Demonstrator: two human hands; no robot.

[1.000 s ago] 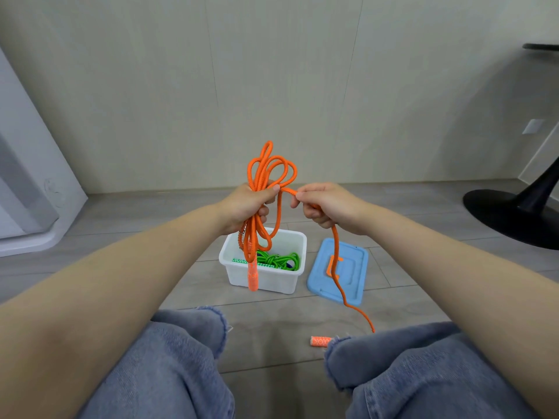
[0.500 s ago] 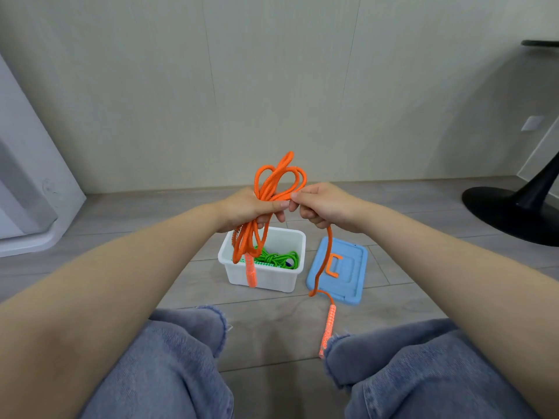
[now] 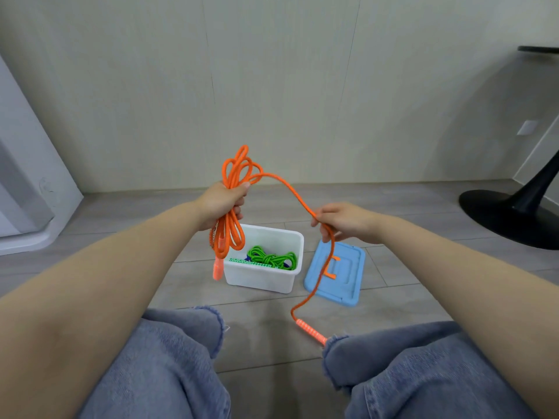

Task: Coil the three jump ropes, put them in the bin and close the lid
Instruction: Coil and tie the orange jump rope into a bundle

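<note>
There, the left hand gripped a bundle of orange jump rope loops in its curled fingers, the loops standing up above the fist and more hanging below it, with one orange handle dangling lowest, just in front of the white bin's near left corner. From the top of that fist a single strand arched over to the right hand, which pinched it between thumb and fingers, held apart from the left and a little lower. Below the right-hand grip the strand dropped across the blue lid, which lay flat on the floor just right of the bin, and ran on to the second orange handle, whose far end touched the frayed hem of the right jeans leg. Beneath and between the two hands, the bin stood open, with a coiled green jump rope inside it and a bit of blue showing under the green.
</note>
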